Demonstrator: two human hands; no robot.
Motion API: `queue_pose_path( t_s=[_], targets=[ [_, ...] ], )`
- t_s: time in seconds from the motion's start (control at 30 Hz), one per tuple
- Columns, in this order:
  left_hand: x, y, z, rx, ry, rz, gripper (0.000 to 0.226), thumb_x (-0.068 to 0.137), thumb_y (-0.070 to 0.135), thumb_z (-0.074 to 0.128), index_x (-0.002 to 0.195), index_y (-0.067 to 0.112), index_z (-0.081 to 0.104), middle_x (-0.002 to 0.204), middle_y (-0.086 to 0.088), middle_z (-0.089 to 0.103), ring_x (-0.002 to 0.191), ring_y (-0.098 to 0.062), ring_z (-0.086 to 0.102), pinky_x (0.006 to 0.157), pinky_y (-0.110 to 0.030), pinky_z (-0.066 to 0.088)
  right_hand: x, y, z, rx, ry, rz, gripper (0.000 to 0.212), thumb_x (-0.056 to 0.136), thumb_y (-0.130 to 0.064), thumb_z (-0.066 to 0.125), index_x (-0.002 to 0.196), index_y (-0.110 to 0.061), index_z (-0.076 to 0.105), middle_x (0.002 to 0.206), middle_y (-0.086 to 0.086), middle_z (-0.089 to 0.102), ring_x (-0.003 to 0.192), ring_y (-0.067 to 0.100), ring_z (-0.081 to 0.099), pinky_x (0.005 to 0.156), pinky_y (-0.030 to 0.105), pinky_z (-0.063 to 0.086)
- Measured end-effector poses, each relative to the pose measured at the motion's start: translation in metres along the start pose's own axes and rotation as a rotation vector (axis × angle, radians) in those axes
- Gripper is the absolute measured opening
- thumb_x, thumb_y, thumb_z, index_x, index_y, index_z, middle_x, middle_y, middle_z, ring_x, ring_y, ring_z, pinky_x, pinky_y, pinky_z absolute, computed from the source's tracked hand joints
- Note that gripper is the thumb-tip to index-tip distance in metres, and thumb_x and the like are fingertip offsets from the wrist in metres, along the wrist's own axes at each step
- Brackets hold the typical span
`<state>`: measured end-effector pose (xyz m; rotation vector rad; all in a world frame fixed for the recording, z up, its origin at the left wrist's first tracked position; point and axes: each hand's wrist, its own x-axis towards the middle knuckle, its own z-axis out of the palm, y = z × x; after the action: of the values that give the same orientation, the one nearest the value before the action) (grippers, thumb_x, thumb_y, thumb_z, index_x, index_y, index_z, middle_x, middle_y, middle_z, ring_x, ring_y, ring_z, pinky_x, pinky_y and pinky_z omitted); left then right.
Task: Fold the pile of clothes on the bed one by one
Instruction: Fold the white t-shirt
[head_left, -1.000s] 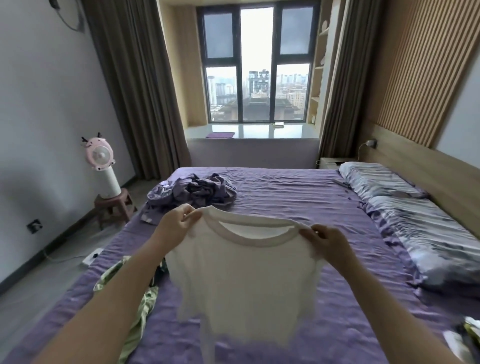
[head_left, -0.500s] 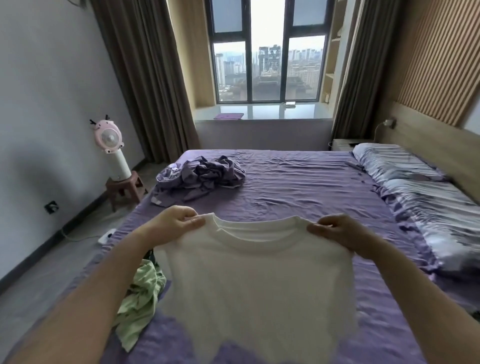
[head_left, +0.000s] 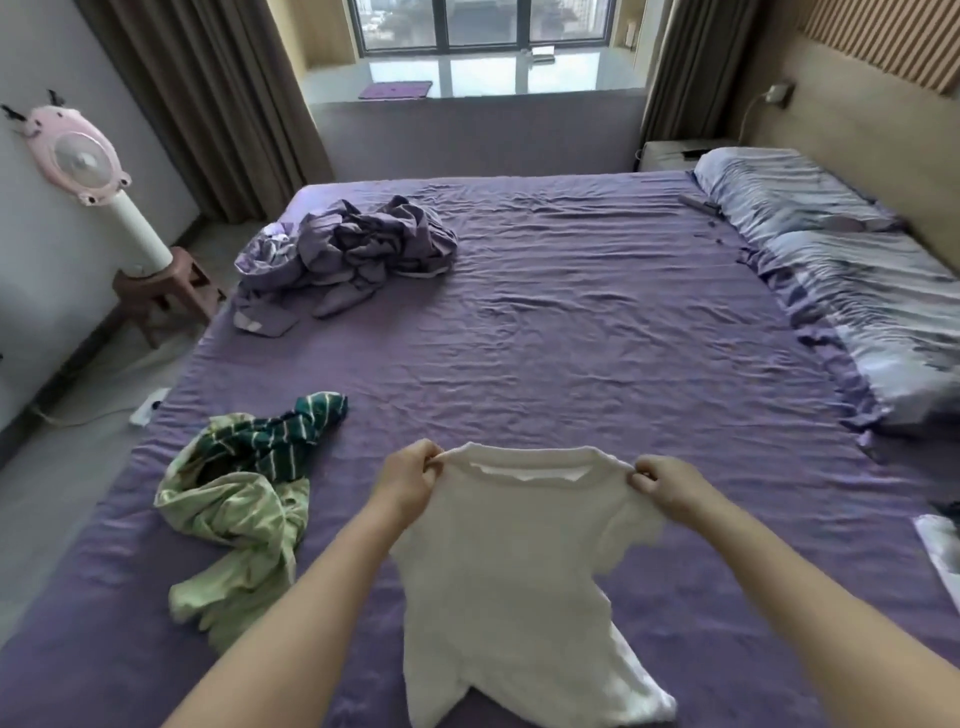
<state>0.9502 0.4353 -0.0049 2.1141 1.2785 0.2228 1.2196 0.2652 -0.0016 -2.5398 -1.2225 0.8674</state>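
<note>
on the bed (head_left: 597, 332), a shirt (head_left: 509, 571) lies right of a crumpled pile (head_left: 244, 488).

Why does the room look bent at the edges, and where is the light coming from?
Head view: wide-angle lens bows the brown curtains and wooden headboard; soft daylight enters through the far window, glaring on its glossy sill; the white knit T-shirt looks slightly soft, washed out.

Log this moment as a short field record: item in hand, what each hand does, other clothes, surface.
item in hand: white T-shirt, lower part draped on the bed
left hand: pinches the left shoulder
right hand: pinches the right shoulder
unfolded clothes: green garments near left; purple heap far left
surface: purple bed sheet
pillows: along the right side
</note>
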Motion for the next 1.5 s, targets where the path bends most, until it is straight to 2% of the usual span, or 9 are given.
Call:
queue_pose_path(
  t_s=[0.1,0.23,0.6,0.87,1.0,1.13,1.27,1.4,1.5],
  targets=[
    [0.025,-0.028,0.024,-0.019,-0.051,-0.054,0.013,0.092,0.017,0.057,0.094,0.008,0.067,0.096,-0.008,0.069,0.092,-0.025,0.061,0.072,-0.026,0.037,0.022,0.004,0.026,0.011,0.037,0.075,0.037,0.096,-0.018,0.046,0.061,-0.019,0.035,0.072,0.006,0.054,0.08,0.027,0.05,0.062,0.031,0.024],
    [0.066,-0.054,0.046,0.067,-0.094,-0.081,0.017,0.092,0.031,0.057,0.086,0.017,0.063,0.085,0.0,0.065,0.088,-0.023,0.061,0.066,-0.029,0.036,0.052,0.006,0.053,-0.005,0.124,0.173,0.021,0.098,-0.026,0.039,0.079,-0.016,0.039,0.102,0.02,0.064,0.096,0.035,0.058,0.069,0.037,0.037],
    [0.188,-0.069,0.076,0.403,0.005,0.106,0.03,0.098,0.046,0.035,0.082,0.021,0.039,0.091,0.002,0.061,0.085,-0.023,0.06,0.059,-0.03,0.031,0.145,0.022,0.066,-0.425,0.289,0.136,0.033,0.099,-0.046,0.024,0.1,-0.02,0.045,0.092,0.0,0.068,0.086,0.026,0.067,0.061,0.032,0.041],
    [0.279,-0.094,0.108,0.445,0.094,-0.036,0.033,0.098,0.045,0.037,0.089,0.018,0.054,0.094,0.0,0.061,0.081,-0.023,0.058,0.063,-0.03,0.034,0.261,0.013,0.076,-0.044,0.348,0.116,0.022,0.096,-0.033,0.045,0.095,-0.015,0.057,0.093,0.007,0.067,0.089,0.031,0.059,0.064,0.033,0.036],
    [0.304,-0.105,0.14,0.548,0.05,-0.14,0.026,0.096,0.037,0.045,0.114,0.022,0.057,0.117,-0.006,0.057,0.11,-0.028,0.05,0.09,-0.038,0.036,0.303,0.022,0.107,0.225,0.246,0.116,0.03,0.094,-0.015,0.051,0.123,-0.012,0.056,0.116,0.012,0.064,0.108,0.031,0.057,0.087,0.036,0.042],
    [0.296,-0.099,0.188,0.5,0.039,0.067,0.039,0.092,0.017,0.052,0.131,0.021,0.051,0.139,-0.006,0.045,0.134,-0.026,0.033,0.111,-0.042,0.019,0.312,0.045,0.141,0.184,0.237,0.085,0.047,0.092,-0.003,0.048,0.138,-0.005,0.042,0.136,0.017,0.05,0.128,0.031,0.041,0.106,0.035,0.028],
    [0.278,-0.061,0.24,0.405,-0.017,0.498,0.045,0.064,-0.004,0.076,0.105,0.013,0.071,0.121,-0.014,0.064,0.119,-0.036,0.056,0.098,-0.058,0.042,0.3,0.073,0.157,0.13,0.247,0.258,0.057,0.093,-0.02,0.054,0.144,-0.007,0.032,0.149,0.01,0.035,0.139,0.025,0.027,0.111,0.037,0.02],
    [0.289,-0.026,0.278,0.288,-0.154,0.484,0.045,0.082,-0.001,0.06,0.123,0.016,0.061,0.142,-0.01,0.048,0.136,-0.03,0.038,0.11,-0.05,0.028,0.293,0.085,0.161,0.05,0.213,0.246,0.053,0.09,-0.033,0.058,0.137,-0.013,0.045,0.128,0.006,0.053,0.12,0.026,0.044,0.095,0.037,0.026],
    [0.315,-0.012,0.301,0.354,-0.224,0.422,0.052,0.096,0.009,0.041,0.146,0.022,0.032,0.155,-0.001,0.026,0.145,-0.021,0.014,0.116,-0.043,0.011,0.295,0.085,0.156,0.095,0.273,0.179,0.019,0.082,-0.026,0.068,0.095,-0.012,0.064,0.089,0.004,0.055,0.094,0.028,0.051,0.08,0.037,0.032]
  ],
)
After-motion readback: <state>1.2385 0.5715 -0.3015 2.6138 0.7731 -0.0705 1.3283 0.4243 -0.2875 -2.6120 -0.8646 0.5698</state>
